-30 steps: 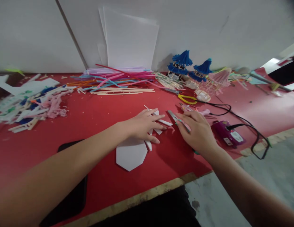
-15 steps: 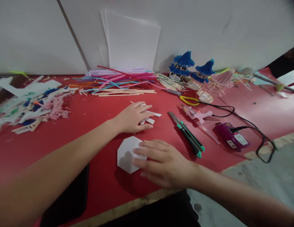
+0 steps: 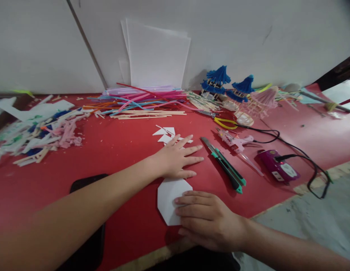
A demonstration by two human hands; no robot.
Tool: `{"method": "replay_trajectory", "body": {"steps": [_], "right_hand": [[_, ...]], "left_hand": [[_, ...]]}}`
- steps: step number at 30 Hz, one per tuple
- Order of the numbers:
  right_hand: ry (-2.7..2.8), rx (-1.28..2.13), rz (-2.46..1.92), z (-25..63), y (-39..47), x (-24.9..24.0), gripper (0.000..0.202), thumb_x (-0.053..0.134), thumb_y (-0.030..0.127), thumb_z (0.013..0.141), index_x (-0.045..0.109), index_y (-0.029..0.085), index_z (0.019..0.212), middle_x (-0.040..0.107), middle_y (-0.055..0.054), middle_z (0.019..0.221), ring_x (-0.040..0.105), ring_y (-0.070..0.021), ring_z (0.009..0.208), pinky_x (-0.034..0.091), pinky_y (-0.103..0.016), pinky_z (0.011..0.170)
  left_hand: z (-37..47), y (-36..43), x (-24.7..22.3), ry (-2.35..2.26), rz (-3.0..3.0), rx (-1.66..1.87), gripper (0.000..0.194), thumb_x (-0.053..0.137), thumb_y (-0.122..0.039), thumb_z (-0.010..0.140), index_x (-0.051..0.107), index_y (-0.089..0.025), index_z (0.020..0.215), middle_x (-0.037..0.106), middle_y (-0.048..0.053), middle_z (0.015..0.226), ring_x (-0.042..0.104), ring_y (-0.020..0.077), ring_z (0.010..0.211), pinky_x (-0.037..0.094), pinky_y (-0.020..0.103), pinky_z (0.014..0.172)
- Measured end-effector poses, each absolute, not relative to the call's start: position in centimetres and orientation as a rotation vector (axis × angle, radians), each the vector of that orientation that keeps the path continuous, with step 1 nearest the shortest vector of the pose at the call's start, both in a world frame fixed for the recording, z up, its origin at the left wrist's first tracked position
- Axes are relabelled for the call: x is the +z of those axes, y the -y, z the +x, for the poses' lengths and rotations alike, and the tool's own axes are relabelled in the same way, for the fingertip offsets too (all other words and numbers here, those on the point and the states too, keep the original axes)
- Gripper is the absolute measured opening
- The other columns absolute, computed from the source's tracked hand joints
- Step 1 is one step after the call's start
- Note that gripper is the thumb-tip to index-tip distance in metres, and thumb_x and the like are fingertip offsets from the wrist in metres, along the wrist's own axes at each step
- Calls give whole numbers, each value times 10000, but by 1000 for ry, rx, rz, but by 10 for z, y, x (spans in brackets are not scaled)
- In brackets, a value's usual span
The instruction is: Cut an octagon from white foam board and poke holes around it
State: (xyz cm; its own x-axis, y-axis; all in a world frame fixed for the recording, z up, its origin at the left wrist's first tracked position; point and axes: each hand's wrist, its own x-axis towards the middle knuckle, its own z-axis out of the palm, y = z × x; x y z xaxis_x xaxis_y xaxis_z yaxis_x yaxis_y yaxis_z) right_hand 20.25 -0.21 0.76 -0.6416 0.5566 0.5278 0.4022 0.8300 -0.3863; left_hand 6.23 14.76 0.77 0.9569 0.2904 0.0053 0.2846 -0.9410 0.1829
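Note:
A white octagonal piece of paper or card lies on the red tabletop near its front edge. My right hand rests over its right side, fingers stretched out together and covering part of it. Just beyond, my left hand is spread flat, palm down, its thumb side close to the octagon's top edge. Several white paper offcuts lie past the left fingertips, some partly hidden by them. To the right is a green and black utility knife, its blade out.
A pink glue gun and its cord run to a purple power adapter. Yellow-handled pliers, colored pipe cleaners and small blue-roofed models stand behind. Scraps pile up left; a black phone-like slab lies under my left forearm.
My left hand has moved right and nearer, off the paper offcuts. The octagon has shifted right and toward me, along with my right hand.

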Motion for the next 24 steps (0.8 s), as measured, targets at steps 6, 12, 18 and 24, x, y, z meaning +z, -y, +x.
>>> {"method": "replay_trajectory", "body": {"steps": [6, 12, 18, 24], "right_hand": [[2295, 272, -774, 215, 5, 5, 85, 616, 139, 876, 656, 167, 945, 768, -47, 889, 702, -179, 1006, 537, -326, 955], [2249, 282, -839, 218, 4, 2, 89, 622, 103, 845, 653, 161, 907, 749, -54, 846, 710, -180, 943, 549, -321, 917], [2230, 318, -851, 216, 3, 4, 95, 588, 108, 867, 645, 171, 909, 743, -47, 834, 702, -174, 941, 554, -321, 893], [2208, 341, -856, 216, 3, 4, 112, 581, 97, 858, 637, 186, 895, 744, -46, 862, 700, -182, 920, 556, -335, 876]], "left_hand": [[56, -173, 8, -765, 2880, 60, 646, 428, -615, 898, 371, -323, 1472, 218, 34, 1608, 27, 454, 1460, 35, 724, 1095], [49, -184, 9, -914, 2814, 45, 612, 358, -610, 921, 331, -363, 1481, 288, 47, 1586, 143, 478, 1437, 110, 782, 1035], [15, -175, 11, -970, 2833, 22, 536, 352, -524, 945, 376, -367, 1457, 313, 20, 1577, 215, 434, 1428, 175, 750, 1039], [-47, -167, 21, -1155, 2831, -7, 479, 350, -456, 947, 472, -346, 1397, 368, 23, 1552, 301, 395, 1407, 237, 707, 1046]]}}
